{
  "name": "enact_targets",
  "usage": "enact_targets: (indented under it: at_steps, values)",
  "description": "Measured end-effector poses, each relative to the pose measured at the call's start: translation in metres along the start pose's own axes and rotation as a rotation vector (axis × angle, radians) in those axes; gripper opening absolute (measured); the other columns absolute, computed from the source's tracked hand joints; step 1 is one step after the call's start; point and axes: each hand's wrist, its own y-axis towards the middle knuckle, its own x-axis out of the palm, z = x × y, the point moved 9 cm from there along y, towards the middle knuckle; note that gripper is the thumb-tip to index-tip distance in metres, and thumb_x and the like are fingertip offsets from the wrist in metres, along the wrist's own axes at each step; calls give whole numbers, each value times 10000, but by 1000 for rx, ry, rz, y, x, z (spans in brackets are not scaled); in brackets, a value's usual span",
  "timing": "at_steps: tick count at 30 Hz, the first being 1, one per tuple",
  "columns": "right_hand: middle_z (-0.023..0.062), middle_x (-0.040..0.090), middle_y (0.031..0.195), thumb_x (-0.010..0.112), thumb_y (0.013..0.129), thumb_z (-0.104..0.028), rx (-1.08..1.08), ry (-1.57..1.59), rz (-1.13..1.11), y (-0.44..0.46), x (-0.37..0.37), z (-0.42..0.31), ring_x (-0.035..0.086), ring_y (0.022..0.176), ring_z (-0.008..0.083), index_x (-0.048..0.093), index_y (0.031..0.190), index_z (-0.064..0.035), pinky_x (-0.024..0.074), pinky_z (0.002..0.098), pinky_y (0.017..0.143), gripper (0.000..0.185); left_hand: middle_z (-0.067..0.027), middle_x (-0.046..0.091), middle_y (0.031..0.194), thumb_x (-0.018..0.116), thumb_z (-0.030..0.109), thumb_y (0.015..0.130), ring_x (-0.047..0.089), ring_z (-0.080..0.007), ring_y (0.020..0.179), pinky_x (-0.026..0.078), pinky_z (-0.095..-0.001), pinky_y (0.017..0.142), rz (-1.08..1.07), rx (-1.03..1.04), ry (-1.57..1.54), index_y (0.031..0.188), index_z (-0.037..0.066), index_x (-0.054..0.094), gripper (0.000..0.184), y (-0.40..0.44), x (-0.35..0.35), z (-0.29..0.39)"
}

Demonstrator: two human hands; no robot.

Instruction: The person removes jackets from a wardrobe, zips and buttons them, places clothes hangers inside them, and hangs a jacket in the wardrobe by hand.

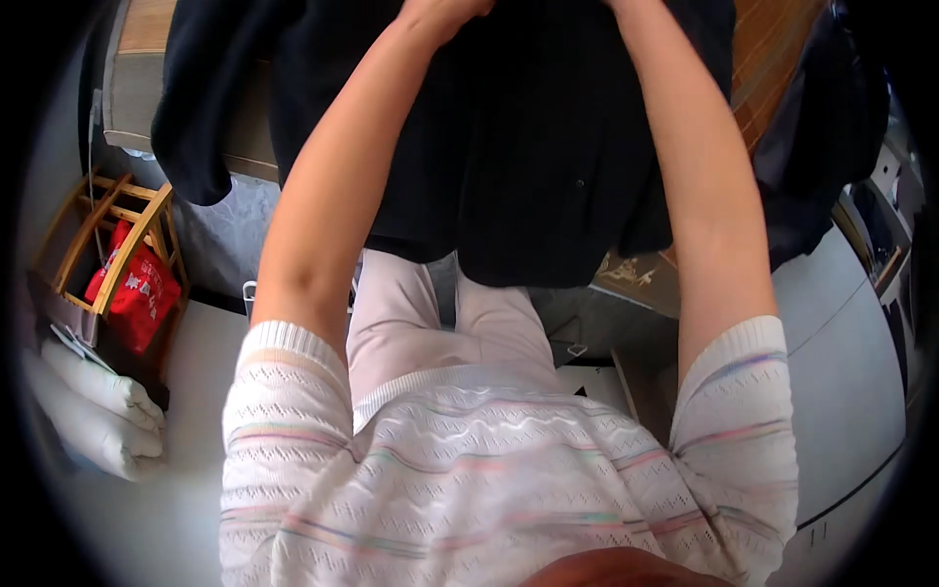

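A dark coat with a small button at its front hangs over the edge of a wooden table, its hem falling in front of my legs. One sleeve droops down at the left. My left hand is at the top edge of the view, against the upper part of the coat; its fingers are mostly cut off. Of my right hand only the wrist end shows, also over the coat, with the fingers out of the frame. Whether either hand grips the cloth cannot be made out.
Wooden tabletop shows at the upper right, beside another dark cloth hanging down. At the left stand a wooden rack with a red bag and white rolled bedding. A pale panel lies at the right.
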Motion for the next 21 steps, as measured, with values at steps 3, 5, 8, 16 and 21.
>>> enact_targets:
  at_steps: [3,5,8,16,21]
  values:
    - [17,499,592,581,847,-151,43,86,-100,-89,-22,60,476,458,121,521,955,-34,412,253,432,171,-75,658,815,661,78,728,609,-148,641,490,-253,598,0,77,100,1009,12,619,292,-67,-12,-70]
    - [-5,499,592,569,872,-157,159,59,-87,-165,-38,94,456,445,71,543,960,-28,382,196,426,159,-68,649,801,674,98,751,589,-120,650,481,-249,592,-64,39,240,1091,12,583,363,-118,-3,-105]
    - [7,532,638,563,865,-121,333,-69,-10,-258,-69,165,490,489,63,554,1016,-30,381,186,429,177,-82,664,771,670,100,724,632,-162,658,486,-282,628,-124,-126,339,1106,65,579,394,-184,13,-145]
    - [8,546,654,563,840,-76,441,52,68,-301,-72,172,492,490,53,542,1085,-37,397,185,421,249,-103,612,761,642,92,737,605,-248,650,485,-330,617,169,61,253,1094,74,562,367,-212,30,-143]
    - [12,537,631,544,845,-68,445,39,43,-291,-67,183,490,465,65,528,1010,-37,386,200,400,168,-159,635,854,646,91,754,637,-253,759,493,-309,690,174,239,345,1010,3,590,277,-215,56,-125]
